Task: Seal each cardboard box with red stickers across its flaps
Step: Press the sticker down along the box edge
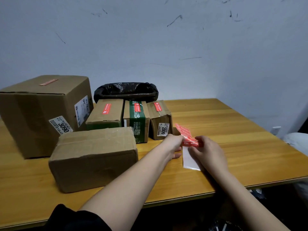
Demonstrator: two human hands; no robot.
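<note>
A strip of red stickers (184, 131) on white backing paper (190, 160) lies on the wooden table (233, 130). My left hand (173, 144) grips the strip at its left edge. My right hand (208, 150) pinches a red sticker at the strip's near end. In front of me on the left lies a plain cardboard box (93, 157) with no sticker showing. Behind it stand a large box (41, 112) and three small boxes (106, 114), (136, 119), (160, 119), each with a red sticker on top.
A bin lined with a black bag (125, 91) stands behind the small boxes against the pale wall. The table's front edge (183, 197) runs just below my forearms. A white object (298, 142) shows at the far right, off the table.
</note>
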